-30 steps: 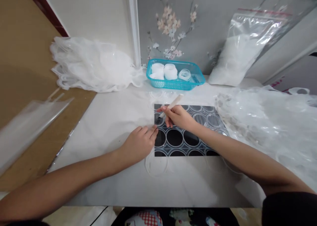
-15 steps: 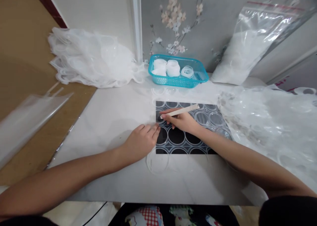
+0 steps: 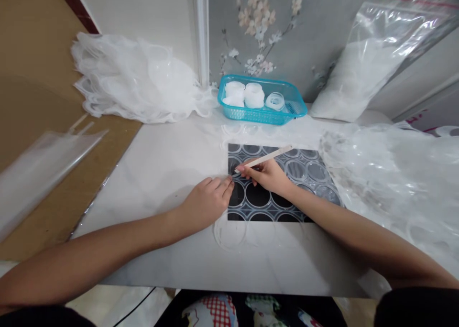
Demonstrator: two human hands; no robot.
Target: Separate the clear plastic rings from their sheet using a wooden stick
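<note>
A clear plastic sheet printed with pale rings point(image 3: 258, 196) lies over a black rectangle on the table. My right hand point(image 3: 266, 175) grips a thin, flat white stick point(image 3: 272, 155) much as one holds a pen. Its lower end meets a ring near the sheet's left edge, and its upper end slants up to the right. Beside it my left hand point(image 3: 211, 198) rests palm down, fingers extended, with the fingertips touching the sheet's left edge just below the stick's tip. Nothing shows in the left hand.
A blue plastic basket point(image 3: 263, 118) at the back holds white rolls and rings. Ring-cut plastic film point(image 3: 132, 78) is heaped at back left, with more film point(image 3: 390, 174) at right. A zip bag of white material point(image 3: 355, 73) leans against the wall.
The whole view has shifted slightly. The stick's tip has moved a little along the ring, and its upper end has tilted. My left hand stays on the sheet's edge.
</note>
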